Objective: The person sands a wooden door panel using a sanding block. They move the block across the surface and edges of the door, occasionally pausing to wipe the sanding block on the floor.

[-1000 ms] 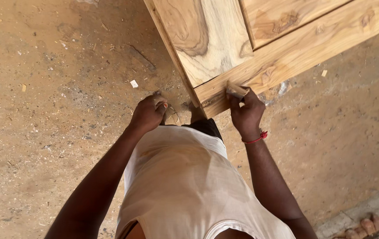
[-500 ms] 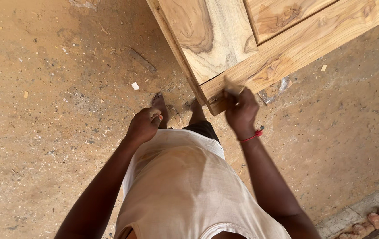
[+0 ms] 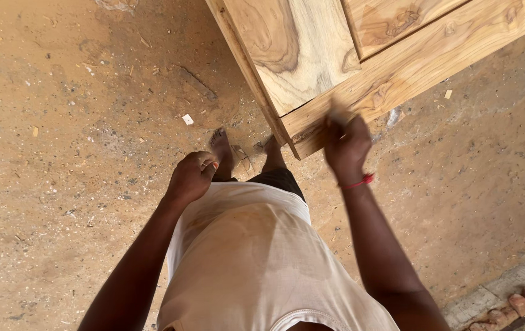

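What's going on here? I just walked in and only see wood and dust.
A person in a white vest stands barefoot on a dusty floor beside a wooden panel. The right hand presses a small pale piece, blurred, possibly sandpaper, against the panel's lower rail near its corner. The left hand hangs curled at the side, apart from the wood; whether it holds anything cannot be told. Wood chips lie scattered on the floor. Another person's toes show at the bottom right edge.
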